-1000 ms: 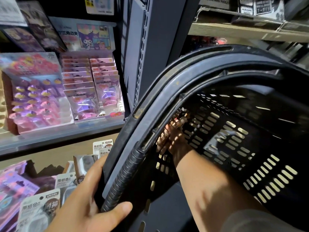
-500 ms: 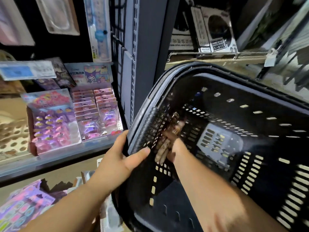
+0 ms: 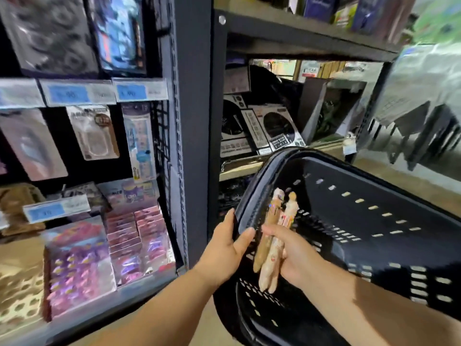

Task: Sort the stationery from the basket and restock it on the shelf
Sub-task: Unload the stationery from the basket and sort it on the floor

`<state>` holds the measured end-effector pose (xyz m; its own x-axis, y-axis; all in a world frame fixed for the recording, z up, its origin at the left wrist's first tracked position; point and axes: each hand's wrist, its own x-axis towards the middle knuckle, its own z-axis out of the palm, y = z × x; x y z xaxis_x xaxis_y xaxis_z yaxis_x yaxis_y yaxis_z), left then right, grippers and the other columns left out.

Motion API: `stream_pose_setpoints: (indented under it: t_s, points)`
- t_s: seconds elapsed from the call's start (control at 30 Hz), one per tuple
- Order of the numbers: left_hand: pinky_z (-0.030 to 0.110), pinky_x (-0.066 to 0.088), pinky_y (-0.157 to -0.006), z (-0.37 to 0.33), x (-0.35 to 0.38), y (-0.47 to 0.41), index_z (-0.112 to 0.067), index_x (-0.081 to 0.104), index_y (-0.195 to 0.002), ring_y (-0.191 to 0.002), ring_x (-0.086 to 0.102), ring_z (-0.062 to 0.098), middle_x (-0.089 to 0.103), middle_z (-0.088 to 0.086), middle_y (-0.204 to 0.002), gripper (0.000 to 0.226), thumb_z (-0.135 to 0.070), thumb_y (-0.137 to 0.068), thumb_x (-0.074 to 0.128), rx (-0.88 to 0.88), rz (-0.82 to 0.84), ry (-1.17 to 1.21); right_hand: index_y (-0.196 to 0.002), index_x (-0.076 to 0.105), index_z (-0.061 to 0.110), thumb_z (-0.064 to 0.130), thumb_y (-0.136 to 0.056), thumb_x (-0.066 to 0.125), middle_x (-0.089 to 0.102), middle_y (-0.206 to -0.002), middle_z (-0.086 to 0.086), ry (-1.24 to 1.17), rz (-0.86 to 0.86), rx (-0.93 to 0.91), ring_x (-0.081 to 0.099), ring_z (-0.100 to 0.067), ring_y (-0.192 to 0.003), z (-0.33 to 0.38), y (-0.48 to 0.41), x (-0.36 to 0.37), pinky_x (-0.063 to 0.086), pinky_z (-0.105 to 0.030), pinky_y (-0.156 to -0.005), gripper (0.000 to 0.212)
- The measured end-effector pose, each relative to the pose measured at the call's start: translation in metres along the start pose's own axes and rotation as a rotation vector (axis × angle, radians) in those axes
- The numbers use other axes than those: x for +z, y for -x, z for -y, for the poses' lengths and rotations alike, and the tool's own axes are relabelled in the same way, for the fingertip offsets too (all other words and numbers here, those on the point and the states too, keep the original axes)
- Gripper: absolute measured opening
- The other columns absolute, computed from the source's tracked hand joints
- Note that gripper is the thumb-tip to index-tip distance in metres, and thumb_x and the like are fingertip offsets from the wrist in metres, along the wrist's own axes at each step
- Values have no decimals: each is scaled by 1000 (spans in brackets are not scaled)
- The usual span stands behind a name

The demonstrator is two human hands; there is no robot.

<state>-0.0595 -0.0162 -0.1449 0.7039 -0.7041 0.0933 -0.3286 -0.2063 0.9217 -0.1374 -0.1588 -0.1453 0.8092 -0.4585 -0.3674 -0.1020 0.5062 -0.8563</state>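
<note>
While the left hand [image 3: 223, 249] clamps fingers and thumb over the near rim of the tilted black basket [image 3: 374, 228], the right hand [image 3: 294, 258] is curled round a bundle of tan and cream pens [image 3: 270, 242], held at the basket's open mouth with their tops pointing toward 12 o'clock. At 9 o'clock from the hands, the shelf [image 3: 129, 299] carries rows of pink packets [image 3: 139, 236], and blue price tags [image 3: 131, 92] line a rail at 11 o'clock.
</note>
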Motion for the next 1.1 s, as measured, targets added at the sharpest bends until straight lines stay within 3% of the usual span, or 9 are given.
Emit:
stream_pose_setpoints:
  t_s: [0.1,0.2,0.27,0.37,0.6,0.73,0.87,0.97,1.1]
  points:
    - [33,32,-113,-26,15,-23,-37,20,-152,-134,40,10,43,-10,-145,74,-63,-90,50,7,52,-5,-87,57,7,10,-85,63,51,-61,-9,-96,-76,-5,51,-23,-55,15,3,-13,44,-32,-59,8]
    - [44,39,-110,-46,30,-49,-39,19,-151,-132,46,16,47,-5,-145,96,-86,-71,42,18,66,-66,-91,63,5,11,-84,66,55,-76,-11,-161,-154,-30,54,-27,-72,32,-1,-28,46,-38,-74,10]
    - [44,38,-111,-63,36,-63,-37,16,-153,-135,44,18,43,-5,-150,99,-85,-71,42,10,73,-95,-89,64,6,11,-84,66,55,-79,-11,-172,-201,-51,54,-26,-75,43,-7,-36,46,-37,-74,8]
    - [39,33,-112,-80,45,-81,-33,15,-155,-139,38,22,35,-4,-155,84,-71,-87,45,-14,60,-145,-90,64,5,12,-83,67,57,-83,-12,-205,-207,-76,55,-27,-78,58,-15,-46,48,-37,-75,10]
    - [29,33,-97,-102,58,-95,-27,15,-155,-134,43,25,45,2,-149,75,-59,-94,45,-87,33,-143,-94,65,7,11,-85,65,63,-74,-9,-214,-154,-115,62,-23,-69,78,-32,-63,52,-34,-66,10]
    - [29,33,-92,-102,65,-90,-24,18,-154,-128,47,27,48,2,-143,75,-59,-94,46,-164,3,-52,-105,67,6,13,-82,69,69,-95,-16,-230,-161,-108,67,-31,-91,78,-29,-71,53,-44,-89,24]
    - [32,38,-85,-93,64,-75,-24,27,-148,-99,48,19,52,-4,-114,69,-60,-93,47,-233,-70,51,-89,64,11,14,-80,72,62,-70,-6,-212,-167,-118,62,-21,-65,83,-19,-77,51,-35,-62,12]
    - [31,36,-85,-89,67,-62,-24,22,-151,-99,45,16,50,-5,-116,72,-59,-94,47,-247,-87,93,-88,63,10,14,-79,72,60,-67,-6,-199,-166,-107,60,-21,-63,83,-13,-77,49,-35,-60,13]
    - [30,39,-92,-90,83,-53,-22,24,-150,-115,51,21,53,-4,-127,76,-62,-91,50,-280,-94,122,-90,65,10,14,-80,71,58,-65,-5,-120,-160,-58,57,-19,-61,78,-3,-75,48,-32,-58,12]
